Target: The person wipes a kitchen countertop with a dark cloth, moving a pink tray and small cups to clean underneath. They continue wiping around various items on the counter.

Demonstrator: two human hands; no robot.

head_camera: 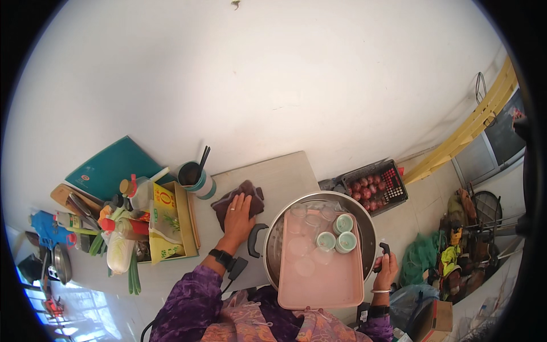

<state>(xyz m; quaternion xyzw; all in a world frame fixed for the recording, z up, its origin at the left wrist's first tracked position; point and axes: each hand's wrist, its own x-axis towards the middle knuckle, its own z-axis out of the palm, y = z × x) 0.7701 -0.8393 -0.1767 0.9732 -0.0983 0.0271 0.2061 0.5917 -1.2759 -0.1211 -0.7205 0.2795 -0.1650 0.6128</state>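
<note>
Flat on a dark brown cloth (221, 207), my left hand (240, 218) presses it against the light tabletop (282, 175). My right hand (386, 270) grips the right black handle of a large steel pot (371, 222). A pink plastic tray (329, 286) rests tilted across the pot's mouth, its near end over the rim towards my body. Several clear glasses (298, 246) and three pale green cups (345, 242) stand on the tray's far half. The pot's left handle (255, 240) is free, close to my left wrist.
Left of the cloth stand a utensil holder (201, 181) and a yellow carton (171, 222), with bottles, a Chinese cabbage (119, 252) and scallions beside it. Behind the pot, a black crate (393, 184) holds red onions (363, 188). A yellow ladder (461, 124) leans at right. A cardboard box (433, 320) lies lower right.
</note>
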